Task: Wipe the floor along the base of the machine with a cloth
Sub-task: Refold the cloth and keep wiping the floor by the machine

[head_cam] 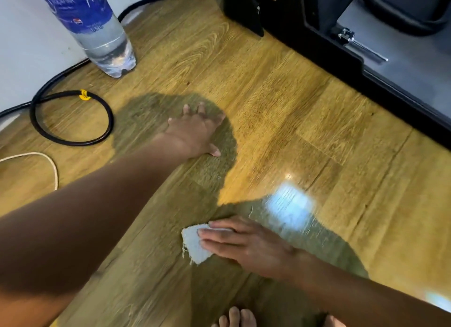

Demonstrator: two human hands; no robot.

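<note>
Pressing cloth point(195, 247), Aquafina bottle point(97, 26) beyond.

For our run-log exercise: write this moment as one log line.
left hand: flat on floor | right hand: straight fingers pressing cloth on floor | cloth: apart from machine base

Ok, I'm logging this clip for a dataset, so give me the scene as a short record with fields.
left hand: flat on the floor, holds nothing
right hand: straight fingers press the cloth to the floor
machine: black base, top right, apart from the cloth
bottle: upright, top left
cable: black loop lying at left
cord: white, left edge
</note>
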